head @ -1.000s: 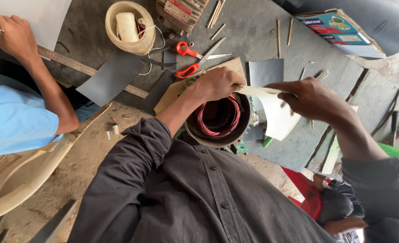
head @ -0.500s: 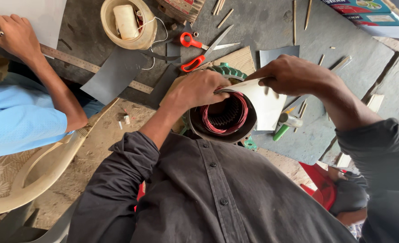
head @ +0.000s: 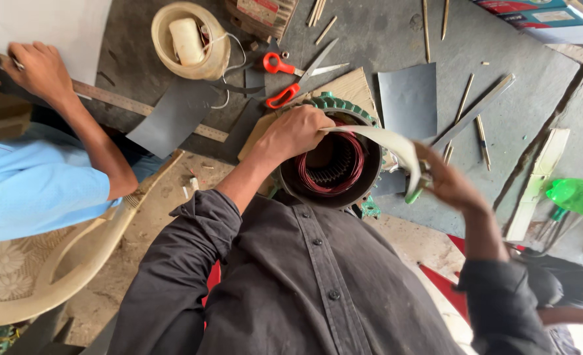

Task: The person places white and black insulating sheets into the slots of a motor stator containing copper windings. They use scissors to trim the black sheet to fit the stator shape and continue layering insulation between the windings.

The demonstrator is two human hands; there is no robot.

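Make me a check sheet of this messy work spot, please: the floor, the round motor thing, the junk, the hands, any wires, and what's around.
Surface: grey slab, dusty, with scraps on it.
Job's things: round motor stator with red windings; pale paper strip arching from its rim.
Clutter: orange scissors, thin wooden sticks, grey sheet, cream bowl with a roll inside, long ruler.
Hands: left hand rests on the stator rim, gripping the strip; right hand pulls its other end, blurred.
Cables: thin white wire by the bowl.
Surroundings: another person's hand on the ruler; plastic chair; green bottle.
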